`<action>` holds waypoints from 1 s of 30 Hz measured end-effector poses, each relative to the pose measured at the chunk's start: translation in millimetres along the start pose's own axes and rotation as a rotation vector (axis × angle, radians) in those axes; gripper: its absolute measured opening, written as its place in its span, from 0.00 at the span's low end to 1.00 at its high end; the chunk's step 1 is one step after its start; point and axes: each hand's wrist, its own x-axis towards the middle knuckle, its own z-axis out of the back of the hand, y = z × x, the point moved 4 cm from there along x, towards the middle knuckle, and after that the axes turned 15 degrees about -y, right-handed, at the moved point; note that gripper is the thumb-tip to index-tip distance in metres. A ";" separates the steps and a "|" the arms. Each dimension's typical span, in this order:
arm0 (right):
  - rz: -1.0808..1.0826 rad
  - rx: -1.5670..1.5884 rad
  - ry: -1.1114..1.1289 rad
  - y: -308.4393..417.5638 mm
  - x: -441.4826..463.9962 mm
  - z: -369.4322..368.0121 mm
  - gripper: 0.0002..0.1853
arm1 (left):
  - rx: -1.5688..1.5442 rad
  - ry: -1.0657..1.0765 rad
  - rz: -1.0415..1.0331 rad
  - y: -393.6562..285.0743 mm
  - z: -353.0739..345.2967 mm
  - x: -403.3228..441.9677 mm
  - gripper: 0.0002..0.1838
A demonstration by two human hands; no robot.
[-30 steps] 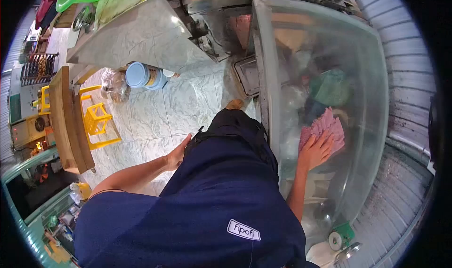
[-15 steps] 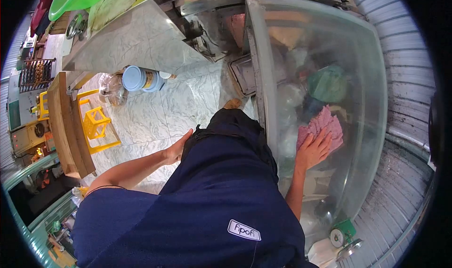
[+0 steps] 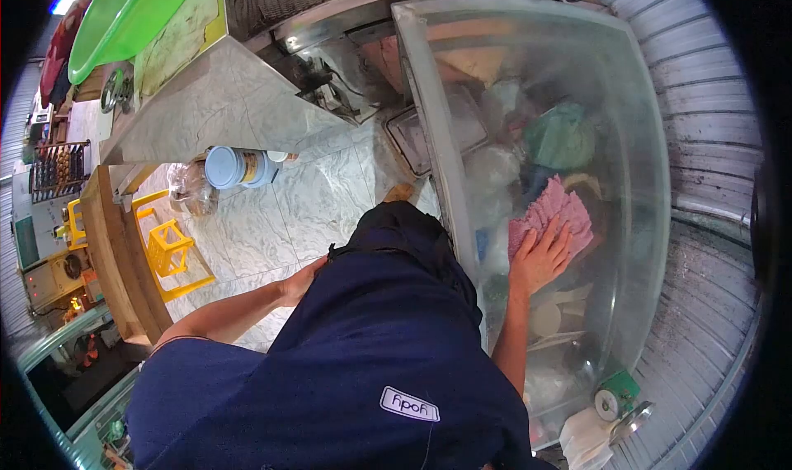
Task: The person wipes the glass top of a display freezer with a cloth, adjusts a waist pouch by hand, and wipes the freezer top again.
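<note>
My right hand (image 3: 540, 259) presses a crumpled pink cloth (image 3: 551, 216) against the cloudy clear top of a large case (image 3: 623, 152), holding it there with the fingers spread over it. Beneath that surface, a green bundle (image 3: 561, 136) and several pale bags show dimly. My left hand (image 3: 299, 287) rests against the dark trousers at my hip, fingers stretched along the fabric and partly hidden, with no object visible in it.
Left of me stand a blue bucket (image 3: 231, 167), a yellow stool (image 3: 169, 249) and a wooden tabletop (image 3: 124, 255). A green scale (image 3: 615, 396) sits by the case's near right corner. Corrugated metal wall (image 3: 709, 132) runs along the right. A green basin (image 3: 124, 24) is at upper left.
The view has shifted slightly. My right hand stays on the pink cloth, at nearly the same spot on the case. My left hand remains at my hip, its fingertips a little more hidden.
</note>
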 end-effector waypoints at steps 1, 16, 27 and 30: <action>-0.002 0.008 -0.003 0.7 -0.2 0.6 0.28 | -0.025 0.021 0.006 0.5 0.0 -0.3 0.37; 0.021 0.002 0.003 -0.2 0.7 2.1 0.28 | -0.213 0.165 0.276 13.4 4.7 -19.0 0.59; 0.008 0.026 0.005 -0.9 -0.6 4.2 0.29 | -0.252 0.046 0.074 1.3 -6.1 4.5 0.58; 0.004 0.040 0.012 -1.1 -1.0 4.8 0.29 | -0.269 0.018 0.014 -2.5 -2.8 8.7 0.58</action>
